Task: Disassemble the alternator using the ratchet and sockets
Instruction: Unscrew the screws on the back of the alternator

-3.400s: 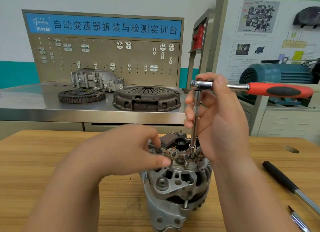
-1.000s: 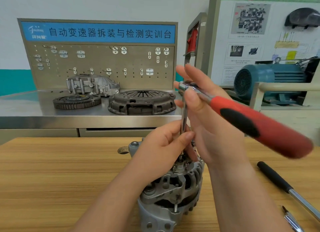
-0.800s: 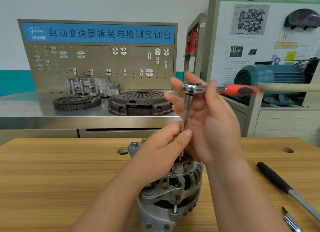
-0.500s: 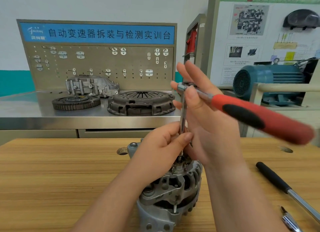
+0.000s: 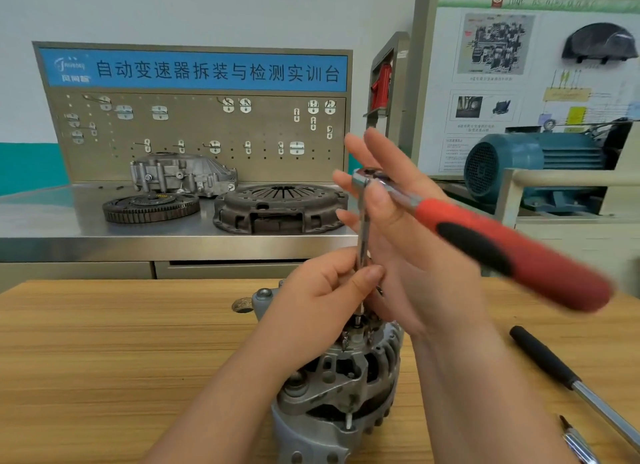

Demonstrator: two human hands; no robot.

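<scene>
- Cast-metal alternator (image 5: 339, 394) stands on end at the near edge of the wooden table (image 5: 104, 342); it looks heavy and rigid, so its ribbed housing is the place to brace it, not the studs and terminals on top
- Left hand (image 5: 322, 300) pinches the thin extension bar (image 5: 362, 241) between thumb and fingers just above the alternator's top, holding it upright; the fastener under the socket is hidden
- Right hand (image 5: 415, 255) has straight, spread fingers around the head of the ratchet (image 5: 502, 248), thumb against its neck; the red handle, blurred, points right
- Slim, smooth and stiff, the bar would likely tip off the fastener if unsupported
- Black-handled tool (image 5: 543, 359) lies apart on the right
- Clutch pressure plate (image 5: 280, 207) and flywheel (image 5: 150, 207) sit on the far steel bench
</scene>
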